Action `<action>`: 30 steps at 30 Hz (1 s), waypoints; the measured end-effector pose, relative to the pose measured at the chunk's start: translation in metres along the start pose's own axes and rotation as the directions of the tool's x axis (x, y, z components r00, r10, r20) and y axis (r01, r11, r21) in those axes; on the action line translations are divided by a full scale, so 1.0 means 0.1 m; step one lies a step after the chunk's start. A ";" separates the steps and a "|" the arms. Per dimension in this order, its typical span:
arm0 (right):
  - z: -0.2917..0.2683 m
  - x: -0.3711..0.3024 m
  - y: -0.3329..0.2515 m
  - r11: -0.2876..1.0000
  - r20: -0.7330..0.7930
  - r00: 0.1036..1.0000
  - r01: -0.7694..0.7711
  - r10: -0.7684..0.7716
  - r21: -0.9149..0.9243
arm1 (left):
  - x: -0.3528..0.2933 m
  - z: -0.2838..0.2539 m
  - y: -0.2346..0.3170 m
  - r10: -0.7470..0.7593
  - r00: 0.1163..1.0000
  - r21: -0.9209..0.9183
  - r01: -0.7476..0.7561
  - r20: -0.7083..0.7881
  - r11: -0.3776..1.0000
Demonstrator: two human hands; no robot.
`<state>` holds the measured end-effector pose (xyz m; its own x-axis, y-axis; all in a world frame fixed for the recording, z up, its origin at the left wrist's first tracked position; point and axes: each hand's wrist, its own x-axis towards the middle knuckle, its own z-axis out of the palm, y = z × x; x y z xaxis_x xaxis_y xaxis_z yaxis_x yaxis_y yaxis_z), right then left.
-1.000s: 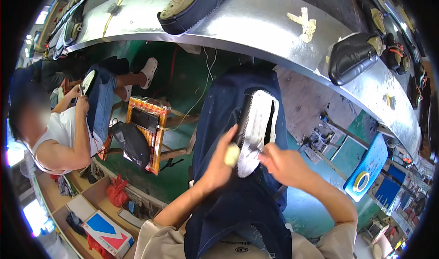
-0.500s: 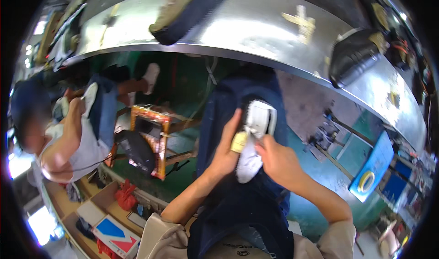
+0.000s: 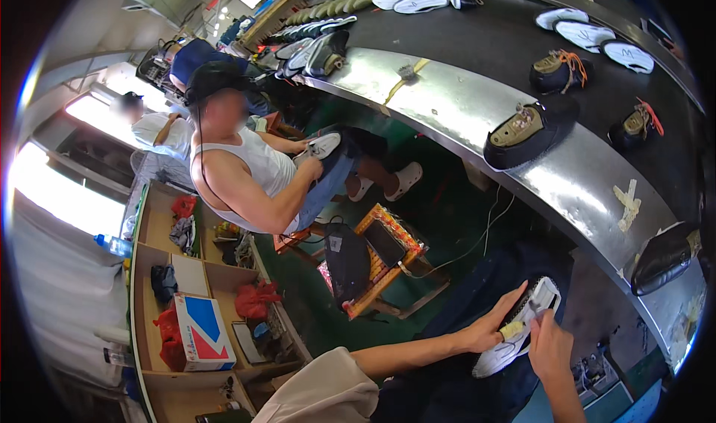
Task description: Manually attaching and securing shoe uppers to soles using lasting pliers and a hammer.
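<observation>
A shoe with a white underside and dark edges (image 3: pixel 501 359) lies over my lap, its white face toward me. My left hand (image 3: pixel 481 335) is wrapped round the shoe's left side, fingers along its edge. A yellow wrap (image 3: pixel 512 330) shows at the left thumb. Closed in a pinch, my right hand (image 3: pixel 550 348) is at the middle of the white face. Whatever is between its fingers is too small or hidden to name. Dark trousers (image 3: pixel 447 382) lie under the shoe.
A metal-edged bench (image 3: pixel 440 113) curves across the front, bearing a dark shoe (image 3: pixel 526 132), a black shoe (image 3: pixel 660 262) and white soles (image 3: pixel 585 36). At left, a seated co-worker (image 3: pixel 242 162) holds a white shoe (image 3: pixel 321 147). Between us stands a wooden stool (image 3: pixel 388 262); compartmented shelving (image 3: pixel 153 274) is nearby.
My view has swung left and up, so the shoe and both hands now appear lower right. Both hands stay on the shoe; the right remains closed at its middle.
</observation>
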<state>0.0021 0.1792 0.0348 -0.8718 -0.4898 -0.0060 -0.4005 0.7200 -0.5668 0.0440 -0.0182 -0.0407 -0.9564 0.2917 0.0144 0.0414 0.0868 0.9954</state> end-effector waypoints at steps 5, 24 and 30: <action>0.03 0.04 0.21 0.980 -0.004 0.989 -0.145 0.147 0.139 | 0.11 -0.11 -0.06 -0.359 0.932 -0.490 0.292 -0.046 0.821; 0.31 -0.43 0.40 0.462 0.189 0.819 -0.479 0.542 0.746 | -0.10 -0.82 0.65 -0.524 0.778 -0.776 0.075 -0.347 0.627; -0.19 -0.40 0.01 0.497 0.155 0.894 -0.369 0.420 0.785 | 0.70 -0.70 0.33 -0.390 0.890 -0.153 0.362 -0.236 0.920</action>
<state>0.0316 0.2090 0.0508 -0.9041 -0.2121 -0.3710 0.3444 0.1522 -0.9264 -0.0417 -0.0612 -0.0005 -0.9357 0.0014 -0.3528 -0.3524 0.0398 0.9350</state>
